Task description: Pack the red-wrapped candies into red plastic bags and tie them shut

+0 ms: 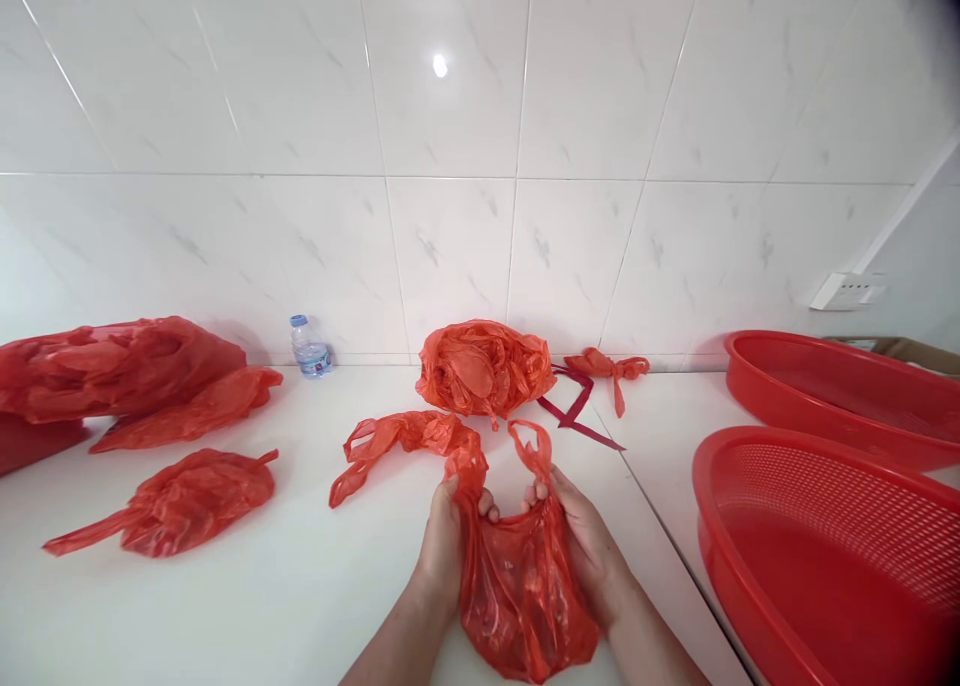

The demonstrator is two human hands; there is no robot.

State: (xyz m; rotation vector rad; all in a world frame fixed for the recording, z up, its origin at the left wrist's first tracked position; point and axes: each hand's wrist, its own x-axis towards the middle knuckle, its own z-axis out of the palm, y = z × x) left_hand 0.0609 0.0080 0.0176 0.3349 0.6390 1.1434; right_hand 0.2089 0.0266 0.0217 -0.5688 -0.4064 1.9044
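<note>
One red see-through plastic bag (529, 606) is in both hands, right at the near middle of the white table (337, 606), mouth pointing to 12 o'clock and body hanging toward 6. The left hand (444, 536) has its fingers curled around the bag's left edge, gripping the plastic just below the handle. Right hand (589, 536) is doing the same on the other edge, fingertips poking up at the mouth, with a loop handle sticking up above them.

Going round from the held bag: at 12 there's a big crumpled bag bundle (484, 371) by the tiled wall (450, 256). At 11, a twisted red bag (405, 434) runs right up to the left handle; can't tell if they touch. At 1, a dark red strip (577, 403) lies folded in a zigzag, with a small knotted bag (609, 366) past it. Round at 10 sit the water bottle (311, 351) and a large bag heap (127, 366), and near 9 a loose tied bag (196, 503). Red perforated basket (724, 556) is at 3, another red tub (787, 411) at 2.
</note>
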